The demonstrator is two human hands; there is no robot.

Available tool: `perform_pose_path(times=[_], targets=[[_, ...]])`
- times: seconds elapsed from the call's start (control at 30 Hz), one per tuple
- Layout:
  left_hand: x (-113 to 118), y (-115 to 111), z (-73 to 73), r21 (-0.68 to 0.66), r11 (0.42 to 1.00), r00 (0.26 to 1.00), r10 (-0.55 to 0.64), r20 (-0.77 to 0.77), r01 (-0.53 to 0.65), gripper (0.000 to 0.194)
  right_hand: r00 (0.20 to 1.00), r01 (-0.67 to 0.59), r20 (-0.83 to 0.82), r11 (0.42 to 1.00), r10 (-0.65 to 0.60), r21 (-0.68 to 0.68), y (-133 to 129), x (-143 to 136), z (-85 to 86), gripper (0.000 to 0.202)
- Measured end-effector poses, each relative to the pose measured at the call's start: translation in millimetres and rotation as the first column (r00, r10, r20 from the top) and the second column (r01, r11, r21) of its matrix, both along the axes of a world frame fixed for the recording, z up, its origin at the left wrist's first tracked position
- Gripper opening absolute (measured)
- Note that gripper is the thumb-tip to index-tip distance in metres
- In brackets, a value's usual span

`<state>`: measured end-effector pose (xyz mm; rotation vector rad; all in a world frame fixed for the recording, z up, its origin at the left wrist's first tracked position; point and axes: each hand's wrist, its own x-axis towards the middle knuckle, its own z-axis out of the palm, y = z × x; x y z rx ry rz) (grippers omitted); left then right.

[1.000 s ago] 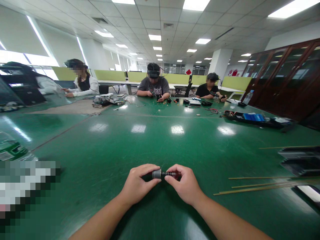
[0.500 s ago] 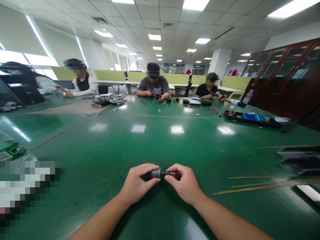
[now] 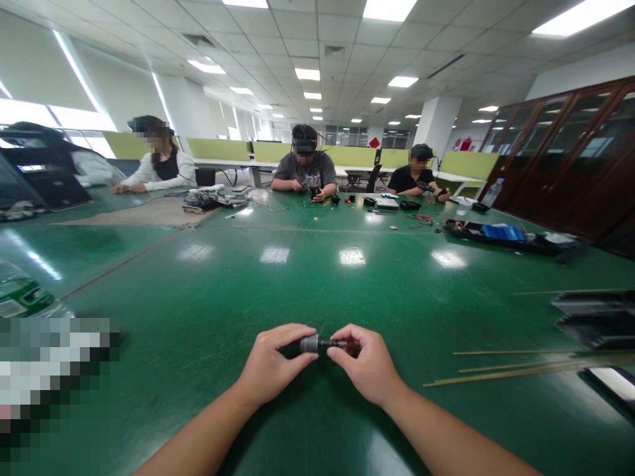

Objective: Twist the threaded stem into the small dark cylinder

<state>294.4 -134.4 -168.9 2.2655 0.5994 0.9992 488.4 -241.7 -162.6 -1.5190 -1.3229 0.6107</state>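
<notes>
Low in the middle of the view, a grey metal cylinder with a thin, dark ribbed shaft lies sideways above the green table. My left hand grips the cylinder end between thumb and fingers, covering its left part. My right hand pinches the shaft's far end, and the fingers hide where it stops. Whether cylinder and shaft are one piece, I cannot tell.
At right lie thin brass-coloured rods, dark metal channels and a phone-like slab. A plastic bottle is at left. Across the table, several people sit among small parts; a black tray holds blue items.
My hands and the part between them look the same. Across the table at left, the person in white sleeves has shifted their hands slightly leftward.
</notes>
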Motion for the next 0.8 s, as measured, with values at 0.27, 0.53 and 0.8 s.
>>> perform_pose_path(times=[0.27,0.53,0.8], targets=[[-0.2,-0.4,0.9,0.018,1.0,1.0,0.01,0.014,-0.01,0.033,1.0,0.001,-0.013,1.0,-0.001,0.008,0.0,-0.1,0.6,0.01],[-0.2,0.2,1.7,0.024,1.0,1.0,0.012,0.01,-0.013,0.032,1.0,0.002,-0.019,1.0,-0.002,0.011,0.2,-0.1,0.8,0.01],[-0.3,0.9,1.2,0.027,1.0,1.0,0.014,0.004,-0.014,0.032,1.0,0.002,-0.011,1.0,-0.002,0.005,-0.3,0.1,2.2,0.009]])
